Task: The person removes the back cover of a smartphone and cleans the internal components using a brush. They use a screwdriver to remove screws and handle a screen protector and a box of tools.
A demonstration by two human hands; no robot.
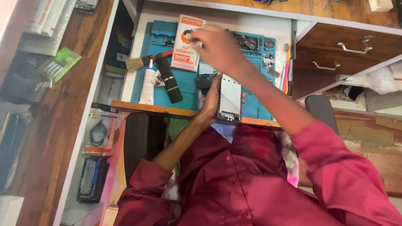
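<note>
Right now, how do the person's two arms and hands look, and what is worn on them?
Both arms wear loose dark red shirt sleeves, pushed up near the elbows, with bare forearms. The left hand and right hand have no gloves; rings or a watch cannot be seen.

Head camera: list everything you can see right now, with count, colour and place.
phone: 1, pale panel in black frame, upright in left hand
work mat: 1, blue, on the desk
packet: 1, white and orange, on mat top
brush: 1, tan bristles, mat's left edge
tube: 1, white, left on mat
black cylinder: 1, beside tube
drawer handles: 2, silver, brown drawers at right
left hand: grips phone's left edge
right hand: blurred, above mat by packet
</note>
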